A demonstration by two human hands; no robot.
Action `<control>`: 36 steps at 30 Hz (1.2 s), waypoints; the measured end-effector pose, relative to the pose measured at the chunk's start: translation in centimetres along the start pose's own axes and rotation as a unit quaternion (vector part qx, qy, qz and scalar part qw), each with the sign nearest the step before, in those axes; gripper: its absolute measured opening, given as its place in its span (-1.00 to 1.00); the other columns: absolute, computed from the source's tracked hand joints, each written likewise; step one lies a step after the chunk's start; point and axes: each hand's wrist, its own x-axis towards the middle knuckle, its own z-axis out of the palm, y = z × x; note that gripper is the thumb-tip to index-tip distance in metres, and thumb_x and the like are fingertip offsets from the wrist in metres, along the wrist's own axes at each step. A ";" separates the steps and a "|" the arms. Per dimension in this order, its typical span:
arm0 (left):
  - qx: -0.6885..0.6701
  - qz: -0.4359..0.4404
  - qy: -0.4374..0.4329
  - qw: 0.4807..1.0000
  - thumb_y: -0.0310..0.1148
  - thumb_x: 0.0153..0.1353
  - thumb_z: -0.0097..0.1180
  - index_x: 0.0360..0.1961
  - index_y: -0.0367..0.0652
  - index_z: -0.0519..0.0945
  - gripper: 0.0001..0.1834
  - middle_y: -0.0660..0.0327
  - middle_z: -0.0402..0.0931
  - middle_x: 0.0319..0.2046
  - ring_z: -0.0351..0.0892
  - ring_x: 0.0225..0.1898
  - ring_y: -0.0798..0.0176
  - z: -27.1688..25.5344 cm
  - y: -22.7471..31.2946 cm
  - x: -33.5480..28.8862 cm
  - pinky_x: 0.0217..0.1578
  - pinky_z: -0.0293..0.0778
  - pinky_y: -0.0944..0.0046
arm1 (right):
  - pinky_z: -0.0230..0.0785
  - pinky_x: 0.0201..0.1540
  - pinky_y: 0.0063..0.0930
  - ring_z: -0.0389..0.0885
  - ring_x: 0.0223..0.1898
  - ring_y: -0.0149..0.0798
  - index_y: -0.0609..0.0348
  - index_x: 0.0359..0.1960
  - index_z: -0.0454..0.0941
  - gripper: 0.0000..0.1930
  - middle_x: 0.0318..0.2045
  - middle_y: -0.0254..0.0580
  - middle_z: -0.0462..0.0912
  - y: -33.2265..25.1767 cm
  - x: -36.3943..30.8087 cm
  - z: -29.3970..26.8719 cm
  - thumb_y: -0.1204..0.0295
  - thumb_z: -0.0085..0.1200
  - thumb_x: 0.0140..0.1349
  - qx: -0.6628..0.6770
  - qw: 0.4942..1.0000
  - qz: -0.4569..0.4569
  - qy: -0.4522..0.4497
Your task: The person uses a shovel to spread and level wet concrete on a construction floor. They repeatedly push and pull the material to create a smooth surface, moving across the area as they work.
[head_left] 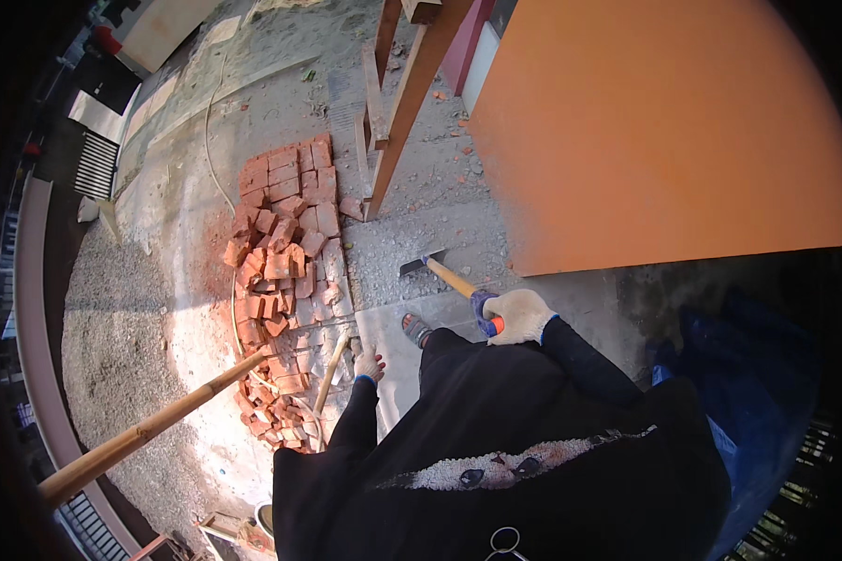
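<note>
My right hand (521,316), in a cream work glove, is closed round the lower end of a hammer (452,277). Its pale wooden handle has a blue and orange grip, and its dark crosswise head is over grey rubble. My left hand (370,365), also gloved with bare fingertips showing, is low in front of me with its fingers apart and nothing visible in it. Just left of it, a short wooden stick (330,376) leans by the brick pile. Red bricks (276,257), some whole and many broken, are stacked and heaped to the left.
A long bamboo pole (150,430) slants across the lower left. Beyond the bricks lies a gravel heap (112,327), with a pale hose (217,178) on the ground. A wooden frame (412,103) stands ahead; an orange panel (664,131) fills the right. My sandaled foot (415,328) shows below the rubble.
</note>
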 end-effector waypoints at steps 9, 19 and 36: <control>0.178 0.029 -0.100 0.978 0.22 0.23 -0.01 0.24 0.03 0.31 -0.31 0.13 0.42 -0.12 0.46 -0.24 0.05 5.1 7.5 5.1 -0.31 0.38 -0.03 | 0.43 -0.26 -0.09 0.65 -0.31 -0.01 -0.08 -0.29 0.66 -0.57 -0.40 -0.13 0.67 8.2 -7.9 8.5 0.04 0.29 -0.24 0.105 0.975 0.124 0.149; 0.388 0.075 -0.105 0.913 0.17 0.25 0.00 0.30 0.03 0.24 -0.29 0.13 0.47 -0.12 0.48 -0.18 -0.04 27.3 5.0 -0.4 -0.22 0.41 -0.13 | 0.49 -0.22 -0.14 0.67 -0.30 0.01 0.04 -0.31 0.65 -0.53 -0.37 -0.09 0.69 16.7 -31.4 9.8 -0.06 0.24 -0.11 0.306 0.712 0.405 0.485; 0.634 0.136 -0.289 0.704 0.02 0.24 0.10 0.07 -0.20 0.41 -0.44 0.09 0.55 -0.15 0.59 -0.27 0.16 69.3 -14.1 -13.1 -0.36 0.48 0.13 | 0.46 -0.43 -0.35 0.42 -0.59 -0.36 0.12 -0.31 0.42 -0.77 -0.52 -0.35 0.42 31.4 -48.7 19.0 0.23 0.10 0.26 0.797 0.032 0.087 0.597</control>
